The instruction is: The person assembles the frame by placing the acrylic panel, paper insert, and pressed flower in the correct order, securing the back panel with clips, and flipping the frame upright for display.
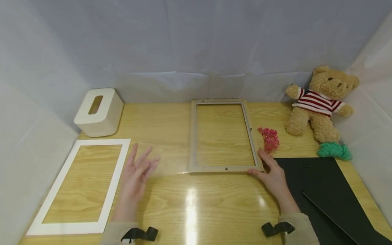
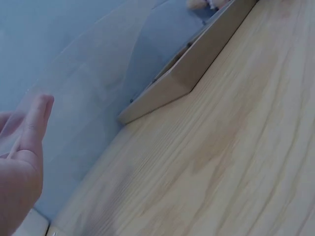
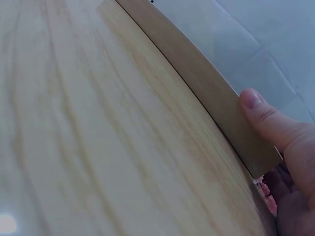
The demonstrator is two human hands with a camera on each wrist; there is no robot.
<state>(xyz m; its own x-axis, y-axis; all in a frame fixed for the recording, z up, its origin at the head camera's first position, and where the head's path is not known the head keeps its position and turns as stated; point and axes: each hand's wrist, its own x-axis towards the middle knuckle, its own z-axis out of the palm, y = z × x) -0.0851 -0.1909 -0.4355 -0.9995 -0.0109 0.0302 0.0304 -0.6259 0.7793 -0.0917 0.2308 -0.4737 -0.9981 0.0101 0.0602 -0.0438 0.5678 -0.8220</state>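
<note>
A light wooden picture frame (image 1: 253, 143) lies on the table, its metal-lined inner side up. My right hand (image 1: 273, 178) grips its near right corner, the thumb (image 3: 263, 115) against the near side and the fingers round the right side. A clear sheet (image 1: 173, 149) slants up from the frame toward my left hand (image 1: 134, 177), which holds its left edge between thumb and fingers and looks blurred. In the left wrist view the clear sheet (image 2: 83, 93) stretches from the fingers toward the wooden frame (image 2: 182, 76).
A white mat border (image 1: 117, 183) lies at the left, below a white tissue box (image 1: 114, 119). Pink dried flowers (image 1: 270, 139) lie right of the frame. Farther right are a teddy bear (image 1: 320, 102), green yarn (image 1: 335, 150) and a black backing board (image 1: 324, 177).
</note>
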